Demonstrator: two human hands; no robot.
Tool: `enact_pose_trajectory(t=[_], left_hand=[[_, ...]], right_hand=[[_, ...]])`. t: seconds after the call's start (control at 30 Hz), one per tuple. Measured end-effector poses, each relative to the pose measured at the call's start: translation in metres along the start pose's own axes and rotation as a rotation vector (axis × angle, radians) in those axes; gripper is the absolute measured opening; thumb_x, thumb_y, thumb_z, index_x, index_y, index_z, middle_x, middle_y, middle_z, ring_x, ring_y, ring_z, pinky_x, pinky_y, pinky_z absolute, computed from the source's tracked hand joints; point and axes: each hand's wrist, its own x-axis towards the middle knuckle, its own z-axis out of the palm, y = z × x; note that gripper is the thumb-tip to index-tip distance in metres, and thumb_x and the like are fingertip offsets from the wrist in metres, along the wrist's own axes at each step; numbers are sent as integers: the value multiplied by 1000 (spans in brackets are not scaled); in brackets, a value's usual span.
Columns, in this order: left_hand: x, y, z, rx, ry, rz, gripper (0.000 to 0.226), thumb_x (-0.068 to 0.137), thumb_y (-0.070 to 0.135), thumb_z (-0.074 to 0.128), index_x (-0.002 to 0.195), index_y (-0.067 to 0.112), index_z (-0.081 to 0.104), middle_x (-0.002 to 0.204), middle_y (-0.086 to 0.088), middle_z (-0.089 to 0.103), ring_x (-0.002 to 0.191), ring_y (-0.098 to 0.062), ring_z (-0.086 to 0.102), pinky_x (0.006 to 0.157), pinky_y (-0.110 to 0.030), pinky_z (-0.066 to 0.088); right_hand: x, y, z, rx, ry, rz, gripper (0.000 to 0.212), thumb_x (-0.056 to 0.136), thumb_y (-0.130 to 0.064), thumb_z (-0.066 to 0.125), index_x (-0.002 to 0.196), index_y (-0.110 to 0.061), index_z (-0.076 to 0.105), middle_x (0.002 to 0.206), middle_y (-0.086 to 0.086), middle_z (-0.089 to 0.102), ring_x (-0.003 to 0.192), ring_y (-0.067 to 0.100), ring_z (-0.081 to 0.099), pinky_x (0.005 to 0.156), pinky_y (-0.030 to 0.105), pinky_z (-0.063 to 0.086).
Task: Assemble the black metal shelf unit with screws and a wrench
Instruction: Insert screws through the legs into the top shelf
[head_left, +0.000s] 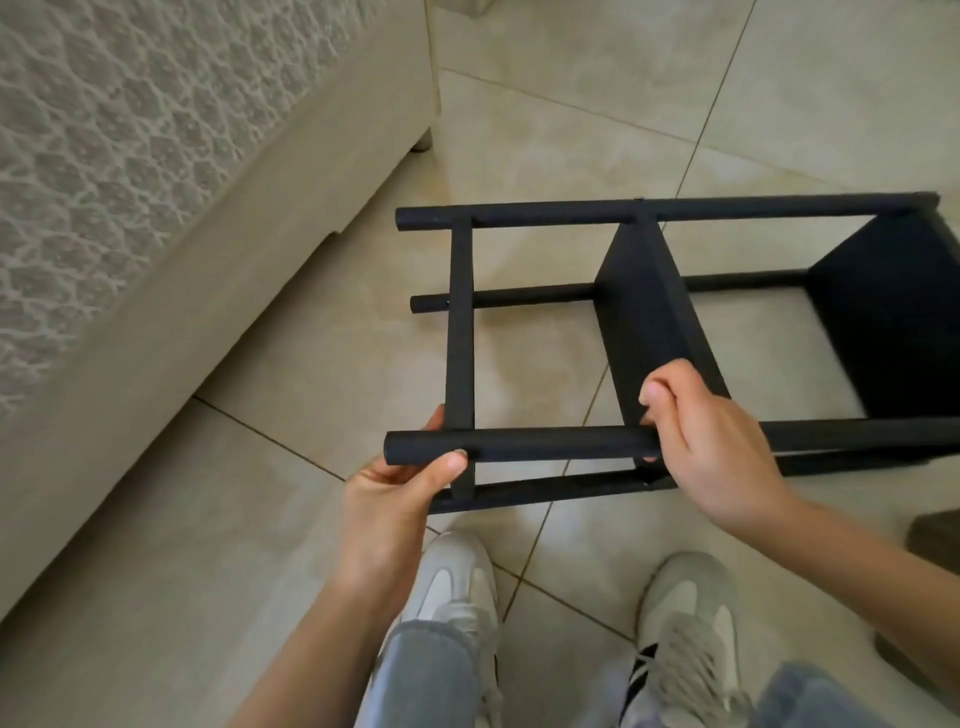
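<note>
- The black shelf unit (883, 322) lies on its side on the tiled floor (571, 119), near the sofa (218, 270) that runs along the floor's left edge.
- The left hand (395, 483) is curled round the free end of the upper near post (545, 444), with the thumb across its near side.
- The right hand (711, 431) is clamped on the same post, where the middle shelf panel (644, 312) meets it.
- Two pale sneakers (452, 587) stand on the floor just beside the frame's near side.
</note>
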Motion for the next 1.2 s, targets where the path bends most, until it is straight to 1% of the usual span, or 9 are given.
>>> enact_pose_trajectory(t=[0.07,0.17,0.3,0.43,0.57,0.7,0.87,1.07,1.2], left_hand=[[1,-4,-7,7,5,-9,35,57,15,91,91,23,83,125,1,71,114,-14,68,86,-19,55],[0,-6,-17,53,-26,7,40,54,27,89,93,22,82,122,-1,73,113,-15,70,84,-21,57],[0,-4,-27,145,-64,11,36,51,25,91,85,21,81,117,-4,75,109,-14,71,80,-17,56],[1,4,-32,249,-115,39,41,49,26,97,88,26,82,110,5,77,107,-10,71,80,-14,55],[6,12,-32,339,-153,81,33,51,23,88,82,30,82,102,8,78,105,-8,71,80,-14,55],[18,17,-31,378,-173,93,28,57,12,86,83,20,79,99,6,79,106,-6,71,78,-14,55],[24,19,-33,505,-227,114,27,59,15,84,85,12,76,96,10,78,106,-3,70,77,-13,55],[23,24,-36,719,-256,132,28,60,30,82,87,26,75,99,27,74,101,5,69,78,-9,53],[23,26,-37,901,-260,123,38,58,44,80,94,38,69,99,43,65,94,10,67,73,-3,49]], right_hand=[[-4,-1,4,-3,-9,8,33,96,-46,18,98,-24,43,70,-7,61,62,10,59,57,35,45],[-9,0,8,-11,-31,24,36,93,-51,16,98,-26,41,71,-9,60,63,8,58,54,30,41],[-17,3,11,-5,-58,27,25,96,-43,24,98,-26,41,73,-7,60,64,7,58,54,27,38],[-22,3,11,2,-84,23,18,101,-37,33,99,-24,45,70,-10,55,61,4,55,54,18,35],[-21,2,12,7,-114,30,11,102,-31,40,100,-22,46,71,-12,53,62,4,54,54,18,33],[-11,1,13,5,-106,46,7,102,-30,41,101,-23,44,74,-10,54,65,3,54,55,19,35],[-12,4,14,33,-126,37,13,101,-33,41,99,-22,49,76,-12,54,67,5,56,58,19,40],[-14,10,16,68,-188,14,10,97,-34,48,94,-26,52,77,-13,56,71,1,57,61,15,39],[-13,9,14,115,-244,18,9,95,-32,56,91,-24,55,77,-12,61,74,3,60,66,22,49]])
